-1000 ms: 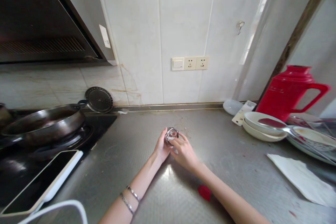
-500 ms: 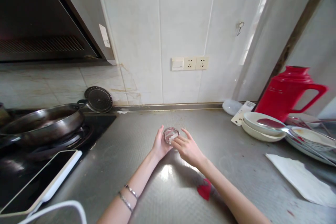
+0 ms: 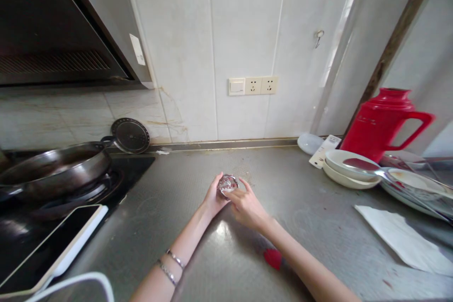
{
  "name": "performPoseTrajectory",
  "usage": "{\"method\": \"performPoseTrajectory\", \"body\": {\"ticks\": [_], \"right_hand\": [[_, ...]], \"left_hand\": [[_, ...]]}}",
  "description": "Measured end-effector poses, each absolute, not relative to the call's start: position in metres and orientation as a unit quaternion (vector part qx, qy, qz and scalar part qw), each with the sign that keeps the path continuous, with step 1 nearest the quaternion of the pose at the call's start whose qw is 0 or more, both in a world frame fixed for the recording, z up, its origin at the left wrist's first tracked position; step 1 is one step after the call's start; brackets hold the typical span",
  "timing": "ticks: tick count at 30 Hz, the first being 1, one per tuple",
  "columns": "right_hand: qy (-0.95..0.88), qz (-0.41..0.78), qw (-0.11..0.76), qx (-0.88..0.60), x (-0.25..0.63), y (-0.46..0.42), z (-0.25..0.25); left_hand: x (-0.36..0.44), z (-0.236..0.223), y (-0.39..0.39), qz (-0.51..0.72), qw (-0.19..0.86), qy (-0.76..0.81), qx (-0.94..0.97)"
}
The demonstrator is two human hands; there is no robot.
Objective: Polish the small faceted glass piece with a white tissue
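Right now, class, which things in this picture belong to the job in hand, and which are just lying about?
Job in hand:
Small, round, shiny, dark-rimmed object, material unclear, held in the left hand
Right hand at its near edge

Apparently just lying about:
Red handled thermos flask
Round metal pan
Flat white-edged black-screened phone
Thin white sheet
Small red scrap, purpose unclear

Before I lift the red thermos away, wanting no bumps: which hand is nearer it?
Right. The right hand is left of and below the red thermos in view; the left hand is farther left.
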State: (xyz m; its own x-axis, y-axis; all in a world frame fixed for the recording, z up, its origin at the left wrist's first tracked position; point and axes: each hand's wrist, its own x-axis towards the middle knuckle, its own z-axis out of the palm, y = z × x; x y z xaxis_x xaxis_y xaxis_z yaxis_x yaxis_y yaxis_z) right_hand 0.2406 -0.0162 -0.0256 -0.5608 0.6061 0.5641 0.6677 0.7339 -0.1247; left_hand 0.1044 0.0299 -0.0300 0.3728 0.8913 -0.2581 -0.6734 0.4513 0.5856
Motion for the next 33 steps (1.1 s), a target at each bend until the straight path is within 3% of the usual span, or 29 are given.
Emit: {"method": "performPoseTrajectory", "body": {"ticks": [7,21,33], "right_hand": [[-0.870,0.067,0.346,-0.346,0.234,-0.030,-0.019],[-0.884,-0.054,0.270,-0.376,0.248,-0.026,-0.007],[-0.890,-0.065,0.275,-0.357,0.249,-0.028,-0.010]], "left_hand": [[0.110,-0.035,0.026,0.506,0.797,0.282,0.172],[0.117,-0.039,0.021,0.462,0.840,0.235,0.162],[0.115,-0.037,0.020,0.461,0.847,0.213,0.158]]}}
